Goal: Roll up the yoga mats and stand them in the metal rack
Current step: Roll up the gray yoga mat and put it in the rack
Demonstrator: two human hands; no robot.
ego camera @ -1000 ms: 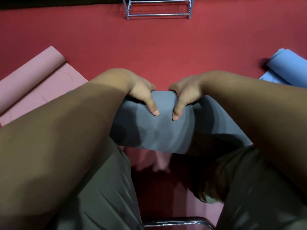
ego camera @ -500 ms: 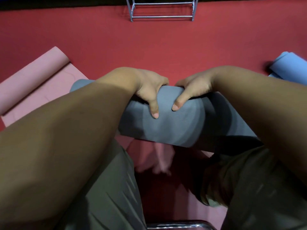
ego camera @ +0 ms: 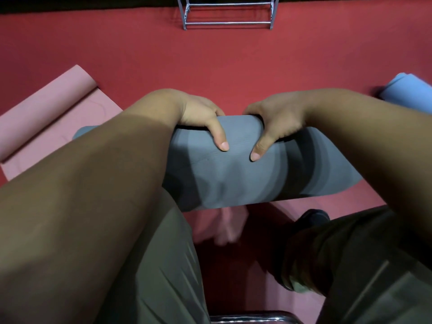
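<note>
Curling over the rolled grey mat, left hand beside right hand

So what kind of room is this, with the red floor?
Probably a yoga or exercise room. I can see three yoga mats, a grey mat, a pink mat and a blue mat, plus a metal rack standing on the red floor.

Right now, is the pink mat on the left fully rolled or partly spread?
Partly spread. The pink mat has a roll at its far end, but a flat stretch lies open on the red floor beside that roll.
</note>
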